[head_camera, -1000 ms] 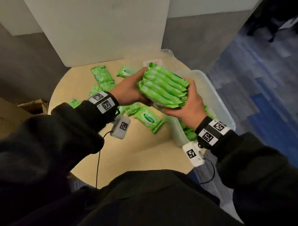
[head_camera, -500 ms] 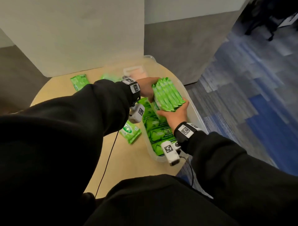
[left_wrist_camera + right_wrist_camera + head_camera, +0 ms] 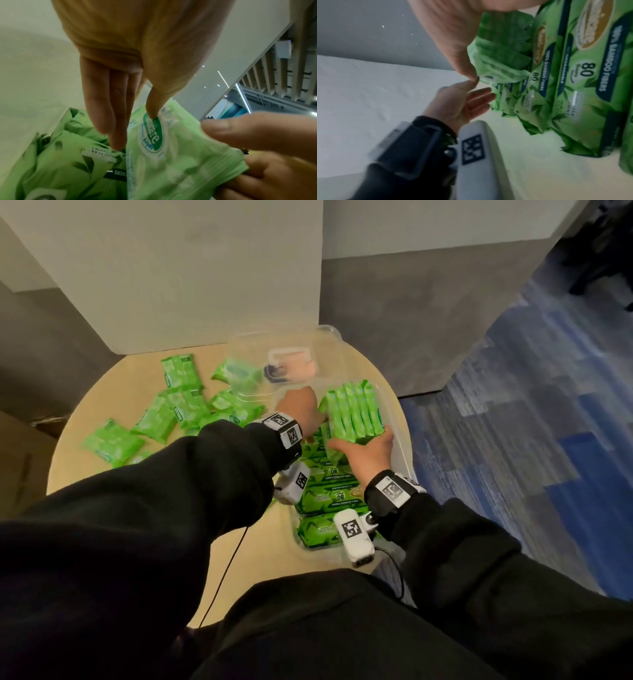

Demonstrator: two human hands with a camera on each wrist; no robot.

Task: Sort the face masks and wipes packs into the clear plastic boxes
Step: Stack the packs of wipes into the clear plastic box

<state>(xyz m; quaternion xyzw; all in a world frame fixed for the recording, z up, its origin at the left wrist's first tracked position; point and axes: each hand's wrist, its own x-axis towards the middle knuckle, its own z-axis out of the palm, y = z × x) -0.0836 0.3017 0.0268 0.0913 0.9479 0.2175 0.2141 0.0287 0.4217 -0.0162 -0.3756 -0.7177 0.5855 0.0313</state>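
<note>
A stack of small green wipes packs (image 3: 354, 414) stands on edge in the far end of the clear plastic box (image 3: 403, 436) at the table's right. My right hand (image 3: 364, 447) grips the stack (image 3: 180, 155) from the near side, thumb over it and fingers curled beneath. My left hand (image 3: 306, 419) is beside the stack's left face, fingers (image 3: 109, 108) straight and pointing down, thumb tip touching the front pack's label. In the right wrist view the left hand (image 3: 471, 102) shows an open palm next to the stack (image 3: 501, 60). Large green wipes packs (image 3: 329, 498) fill the box's near end.
Several loose small wipes packs (image 3: 154, 419) lie scattered on the round wooden table (image 3: 144, 529) to the left. A second clear box (image 3: 291, 361) with a peach and dark item stands behind. A white partition (image 3: 171, 268) rises beyond the table; blue carpet (image 3: 513, 440) lies right.
Both hands carried the stack from above the table's middle to the right and down into the box. The left hand's fingers have straightened from their hold on it.
</note>
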